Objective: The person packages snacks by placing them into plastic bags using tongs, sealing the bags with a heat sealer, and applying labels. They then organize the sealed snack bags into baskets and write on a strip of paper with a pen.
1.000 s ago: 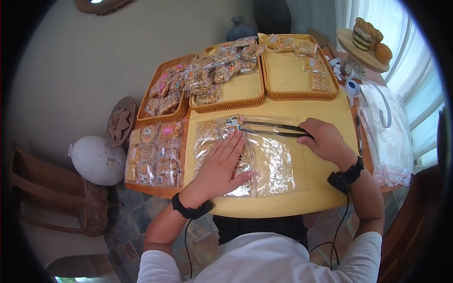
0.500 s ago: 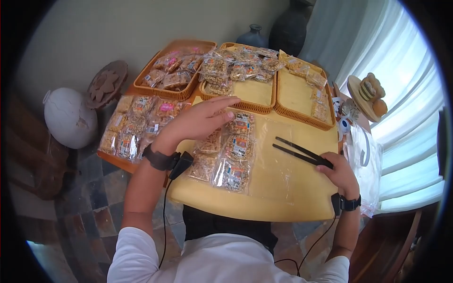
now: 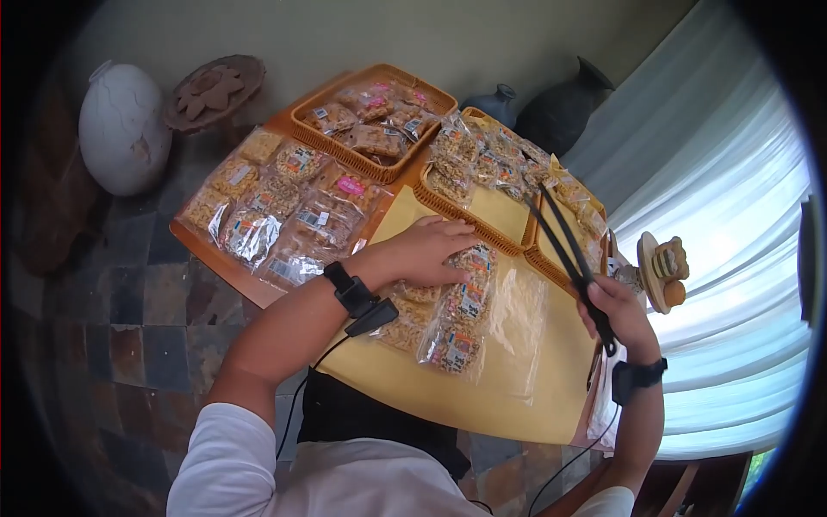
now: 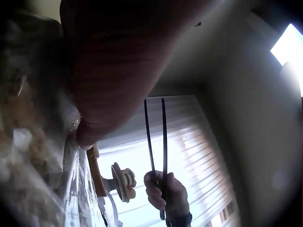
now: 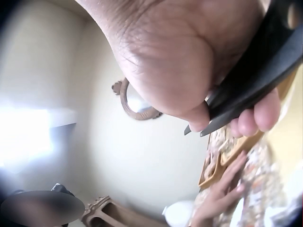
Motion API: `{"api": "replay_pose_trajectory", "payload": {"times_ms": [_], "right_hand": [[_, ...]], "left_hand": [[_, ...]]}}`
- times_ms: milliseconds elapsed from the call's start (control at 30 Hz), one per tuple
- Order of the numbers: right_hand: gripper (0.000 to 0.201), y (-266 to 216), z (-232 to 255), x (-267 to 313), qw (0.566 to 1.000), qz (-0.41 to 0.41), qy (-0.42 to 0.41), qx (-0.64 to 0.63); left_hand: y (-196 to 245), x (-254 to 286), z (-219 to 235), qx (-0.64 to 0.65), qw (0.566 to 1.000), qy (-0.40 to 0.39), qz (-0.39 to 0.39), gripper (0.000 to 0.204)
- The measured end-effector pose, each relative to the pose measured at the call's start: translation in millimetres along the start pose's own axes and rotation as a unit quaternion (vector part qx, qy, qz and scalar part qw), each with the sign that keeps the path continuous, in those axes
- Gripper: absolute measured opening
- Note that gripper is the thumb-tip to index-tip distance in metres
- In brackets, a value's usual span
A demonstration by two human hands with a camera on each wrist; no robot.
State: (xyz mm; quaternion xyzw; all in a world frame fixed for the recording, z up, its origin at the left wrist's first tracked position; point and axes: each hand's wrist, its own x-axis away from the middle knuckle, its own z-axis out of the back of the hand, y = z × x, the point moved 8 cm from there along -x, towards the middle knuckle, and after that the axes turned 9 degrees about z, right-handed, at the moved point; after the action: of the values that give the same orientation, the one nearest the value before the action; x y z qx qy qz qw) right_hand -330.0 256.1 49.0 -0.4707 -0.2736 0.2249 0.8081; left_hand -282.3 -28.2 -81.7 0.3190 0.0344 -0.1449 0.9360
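Note:
My left hand (image 3: 428,252) rests with its fingers loosely spread over the upper part of a clear bag of packaged puffed-grain snacks (image 3: 465,319). The bag lies on a yellow cloth, its left part filled with labelled packs and its right part flat. In my right hand (image 3: 622,314) I grip black tongs (image 3: 600,322) by the handle. Their two arms point up and away with a gap at the tips, and nothing is between them. In the left wrist view the tongs (image 4: 164,142) stand upright against the window, and the left palm hides much of the work.
Another clear bag filled with snack packs (image 3: 267,207) lies to the left. Behind stand wicker baskets: one with brown snacks (image 3: 340,153), a middle one (image 3: 482,226) and a right one (image 3: 551,269). A stand with model breads (image 3: 652,276) is at the right, dark vases (image 3: 560,112) at the back.
My left hand lifted off the bag and came back down on its upper part. The right hand has raised the tongs from over the bag's flat part toward the baskets. My view has turned.

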Motion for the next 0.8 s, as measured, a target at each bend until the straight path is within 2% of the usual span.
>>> {"api": "replay_pose_trajectory", "payload": {"times_ms": [33,100,167,200,233,300,333,400,433,533,567,667,800], "right_hand": [[0.028,-15.2,-25.2,-22.9,0.998,-0.002,-0.045,-0.037],[0.032,-37.0,-59.9,-67.9,0.995,-0.011,-0.102,0.009],[0.036,-59.5,-82.5,-112.0,0.993,-0.009,-0.102,0.051],[0.039,-71.1,-88.1,-134.7,0.986,0.015,-0.101,0.133],[0.042,-83.0,-93.7,-156.5,0.971,0.040,-0.097,0.214],[0.048,-116.5,-117.3,-199.5,0.897,0.096,-0.103,0.419],[0.048,-126.3,-124.7,-210.6,0.896,0.098,-0.103,0.421],[0.050,-133.0,-137.3,-226.7,0.840,0.046,-0.157,0.517],[0.050,-141.1,-138.7,-230.5,0.839,0.048,-0.158,0.518],[0.045,-141.5,-129.6,-236.7,0.915,-0.028,-0.180,0.360],[0.045,-139.8,-123.9,-237.4,0.915,-0.028,-0.180,0.361],[0.036,-126.2,-122.6,-235.0,0.949,-0.058,-0.232,0.205],[0.031,-91.2,-142.8,-252.8,0.957,-0.049,-0.252,0.132]], "left_hand": [[0.0,0.6,-2.7,0.000,1.000,0.005,-0.001,0.076],[0.5,2.2,-6.2,-0.024,1.000,0.016,0.001,0.077],[0.9,3.2,-7.2,-0.033,0.999,0.014,0.002,0.077],[0.3,3.3,-8.0,-0.036,0.999,0.016,-0.004,0.077],[0.4,3.3,-9.1,-0.040,0.999,0.018,-0.012,0.076],[-0.1,2.6,-10.1,-0.041,0.999,0.022,-0.012,0.076],[-0.5,3.5,-11.0,-0.043,0.999,0.023,-0.010,0.076],[-0.2,3.3,-9.9,-0.045,0.999,0.026,-0.009,0.076],[1.1,3.6,-10.7,-0.044,0.999,0.023,-0.009,0.076],[2.3,3.1,-10.5,-0.047,0.999,0.021,-0.003,0.075],[2.6,3.4,-10.2,-0.049,0.999,0.019,-0.003,0.075],[4.7,3.9,-7.9,-0.046,0.999,0.015,-0.001,0.074],[3.0,3.0,-10.8,-0.051,0.998,0.020,-0.004,0.074]]}}
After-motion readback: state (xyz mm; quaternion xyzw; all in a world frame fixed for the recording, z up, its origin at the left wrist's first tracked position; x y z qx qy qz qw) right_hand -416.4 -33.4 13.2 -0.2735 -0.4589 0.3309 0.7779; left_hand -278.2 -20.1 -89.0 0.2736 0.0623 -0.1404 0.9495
